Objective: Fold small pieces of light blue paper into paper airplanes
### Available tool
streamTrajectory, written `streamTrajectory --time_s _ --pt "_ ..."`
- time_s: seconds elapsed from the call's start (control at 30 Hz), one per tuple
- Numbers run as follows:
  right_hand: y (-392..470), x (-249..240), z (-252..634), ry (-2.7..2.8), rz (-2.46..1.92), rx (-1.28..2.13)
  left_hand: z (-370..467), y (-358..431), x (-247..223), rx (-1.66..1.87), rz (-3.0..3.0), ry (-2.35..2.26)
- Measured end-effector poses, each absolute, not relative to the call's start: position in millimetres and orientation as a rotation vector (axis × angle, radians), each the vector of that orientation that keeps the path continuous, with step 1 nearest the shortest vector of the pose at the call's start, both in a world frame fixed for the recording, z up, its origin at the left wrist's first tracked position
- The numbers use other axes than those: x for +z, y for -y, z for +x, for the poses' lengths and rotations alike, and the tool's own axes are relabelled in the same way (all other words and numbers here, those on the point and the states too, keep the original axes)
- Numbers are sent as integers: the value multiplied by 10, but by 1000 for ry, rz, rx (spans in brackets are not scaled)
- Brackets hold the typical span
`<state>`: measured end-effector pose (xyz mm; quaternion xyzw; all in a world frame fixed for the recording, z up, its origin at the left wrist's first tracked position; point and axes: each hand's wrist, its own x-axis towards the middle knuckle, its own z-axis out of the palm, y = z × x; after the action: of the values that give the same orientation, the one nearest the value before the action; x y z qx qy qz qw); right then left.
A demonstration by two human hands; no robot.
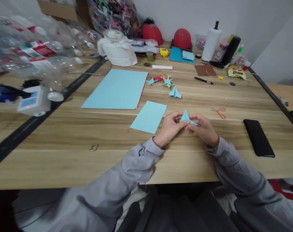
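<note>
A small folded piece of light blue paper (185, 116) with a pointed top is held between my two hands, above the wooden table. My left hand (170, 128) pinches its left side, thumb in front. At its right side, my right hand (204, 129) grips the lower edge between thumb and fingers. Just left of my hands lies a flat light blue sheet (148, 117). Beyond them rests a folded blue paper plane (175, 92), with several small coloured folded papers (167, 81) behind it.
Orange-handled scissors (221, 112) and a black phone (258, 138) lie to the right. A large stack of blue sheets (117, 88) is at the back left. Plastic bottles (40, 48) crowd the far left. A black pen (204, 80) lies farther back on the table (107, 164).
</note>
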<state>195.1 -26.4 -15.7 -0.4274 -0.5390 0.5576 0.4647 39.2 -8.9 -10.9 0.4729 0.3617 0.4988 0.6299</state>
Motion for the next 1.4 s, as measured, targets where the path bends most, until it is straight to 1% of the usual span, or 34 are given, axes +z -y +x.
streamTrajectory --time_s 0.2,0.4,0.67,0.8,0.9,1.03,1.27,1.4 --pt "307 -116 1915 1366 -1020 1310 384 110 -52 1100 1050 -798" --pt "310 -139 1897 1350 -1006 1342 376 100 -12 1049 968 -793" --pt "304 -92 1916 1281 -1077 1279 349 69 -5 1030 777 -839" --pt "270 -87 1950 1193 -1113 1251 339 80 -10 1105 855 -823" --pt "252 -94 1971 1149 -1118 1229 339 113 -23 1184 1058 -871" --pt "253 -90 1976 1108 -1110 1220 349 169 -19 1150 1290 -901" --pt "275 -76 1939 1161 -1051 1289 363 166 -27 1058 1256 -867" --pt "286 -76 1941 1190 -1019 1323 380 139 -86 1093 1202 -869"
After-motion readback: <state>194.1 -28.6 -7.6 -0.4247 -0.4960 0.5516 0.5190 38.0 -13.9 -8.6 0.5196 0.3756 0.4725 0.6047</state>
